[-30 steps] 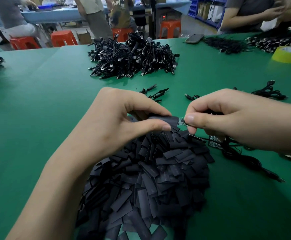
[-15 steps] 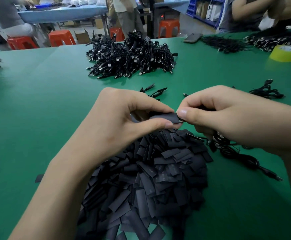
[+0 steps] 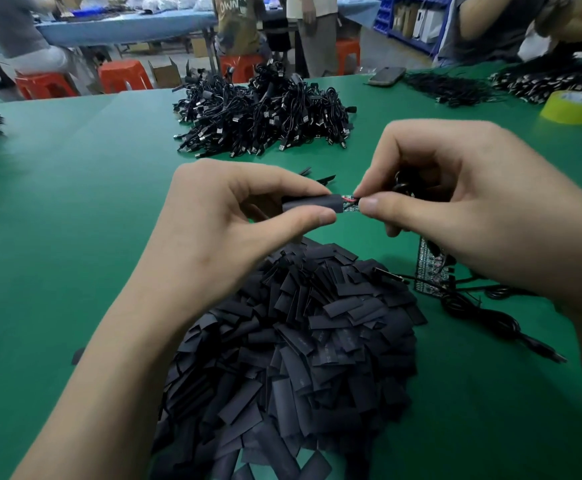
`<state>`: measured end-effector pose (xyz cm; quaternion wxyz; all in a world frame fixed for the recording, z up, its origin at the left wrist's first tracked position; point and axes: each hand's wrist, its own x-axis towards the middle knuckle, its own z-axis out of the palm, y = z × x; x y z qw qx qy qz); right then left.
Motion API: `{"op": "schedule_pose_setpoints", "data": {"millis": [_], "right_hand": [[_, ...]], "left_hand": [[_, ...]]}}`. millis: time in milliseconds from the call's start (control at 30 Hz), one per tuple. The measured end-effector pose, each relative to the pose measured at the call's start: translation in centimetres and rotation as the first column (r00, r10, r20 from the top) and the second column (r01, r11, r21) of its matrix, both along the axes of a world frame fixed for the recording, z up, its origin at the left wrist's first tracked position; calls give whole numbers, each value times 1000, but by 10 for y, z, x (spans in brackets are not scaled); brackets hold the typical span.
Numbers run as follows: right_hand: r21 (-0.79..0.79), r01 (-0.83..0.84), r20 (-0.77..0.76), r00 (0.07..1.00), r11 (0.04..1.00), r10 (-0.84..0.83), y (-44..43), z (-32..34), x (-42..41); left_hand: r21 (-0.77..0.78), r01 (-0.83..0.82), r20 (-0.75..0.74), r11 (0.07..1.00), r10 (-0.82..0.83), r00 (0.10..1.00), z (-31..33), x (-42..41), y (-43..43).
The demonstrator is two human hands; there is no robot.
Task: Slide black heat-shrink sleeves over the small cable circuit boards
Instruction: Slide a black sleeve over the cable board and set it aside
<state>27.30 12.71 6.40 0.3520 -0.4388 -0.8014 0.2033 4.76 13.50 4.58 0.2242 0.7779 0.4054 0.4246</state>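
The left hand (image 3: 234,216) pinches one black sleeve (image 3: 312,202) between thumb and first finger, with the other fingers curled under. The sleeve is held up in the air over the middle of the table (image 3: 57,237), just past the far side of the big pile of sleeves (image 3: 300,341).

The sleeve lies flat and its long side runs left to right, like the near edge of the table. Its open end faces right. The small circuit board (image 3: 350,206) pokes into that end and points left. Only a little green bit with red wire shows between the two hands, so I think this board is partly in and needs one more push.

The right hand (image 3: 455,202) pinches the board's right end with thumb and first finger. Its other fingers curl round a loop of black cable.

Under it, more bare boards (image 3: 428,268) wait, so lots of work looks left. I cannot tell if the cable heap (image 3: 265,112) near the far edge is done.
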Motion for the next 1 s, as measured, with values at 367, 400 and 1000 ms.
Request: {"op": "schedule_pose_setpoints", "data": {"millis": [367, 400, 1000], "right_hand": [[79, 11, 41, 999, 997, -14, -2, 3, -2], [106, 19, 48, 999, 994, -24, -2, 3, -2], [97, 85, -109, 991, 992, -75, -3, 3, 3]], "left_hand": [[-48, 14, 80, 999, -10, 997, -6, 3, 2], [-53, 19, 86, 998, -14, 996, -7, 3, 2], [-133, 46, 246, 990, -12, 969, -10, 12, 4]]}}
